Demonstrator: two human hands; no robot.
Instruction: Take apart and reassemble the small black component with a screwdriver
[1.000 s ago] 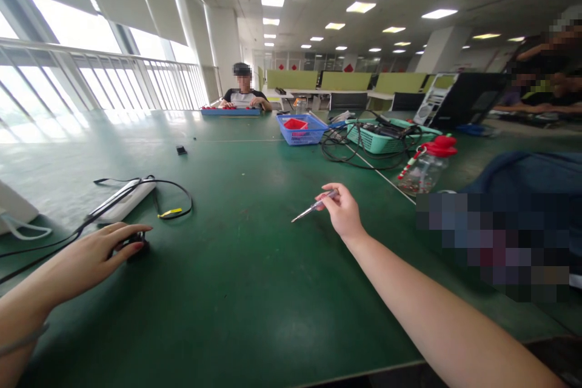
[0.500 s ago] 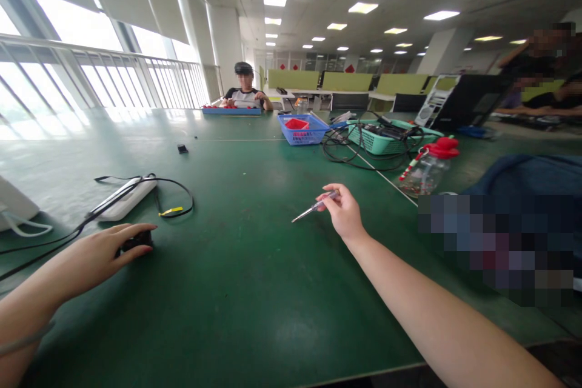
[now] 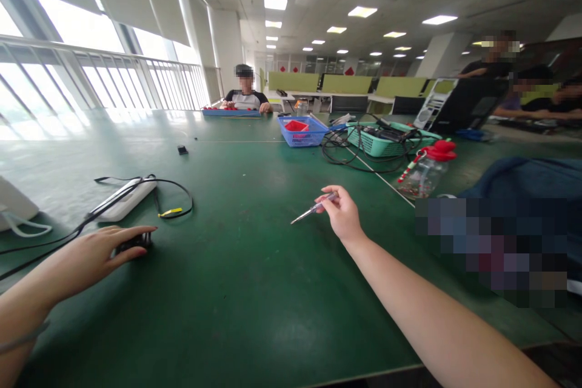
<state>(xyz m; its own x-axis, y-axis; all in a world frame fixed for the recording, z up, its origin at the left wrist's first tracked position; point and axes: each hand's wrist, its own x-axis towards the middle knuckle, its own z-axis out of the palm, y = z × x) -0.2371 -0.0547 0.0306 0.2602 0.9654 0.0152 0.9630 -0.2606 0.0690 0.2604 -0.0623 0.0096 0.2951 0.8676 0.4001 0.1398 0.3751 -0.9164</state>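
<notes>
My left hand (image 3: 102, 253) rests low over the green tabletop at the left, thumb and fingers around a small black object (image 3: 144, 241). Most of that object is hidden under the fingers, so its kind does not show. Right of the middle, my right hand (image 3: 342, 213) pinches a slim screwdriver (image 3: 309, 213) by its clear handle. The metal shaft points left and down, its tip just above or at the tabletop; I cannot tell which.
A white power strip (image 3: 125, 200) with black cables lies beyond my left hand. Farther off are a small black piece (image 3: 182, 150), a blue basket (image 3: 304, 138), a green basket (image 3: 379, 147) with cables and a red-lidded bottle (image 3: 421, 174). A person (image 3: 245, 97) sits opposite.
My left thumb has shifted slightly on the black object. My right hand and the screwdriver have hardly moved. A person in the right background has moved left.
</notes>
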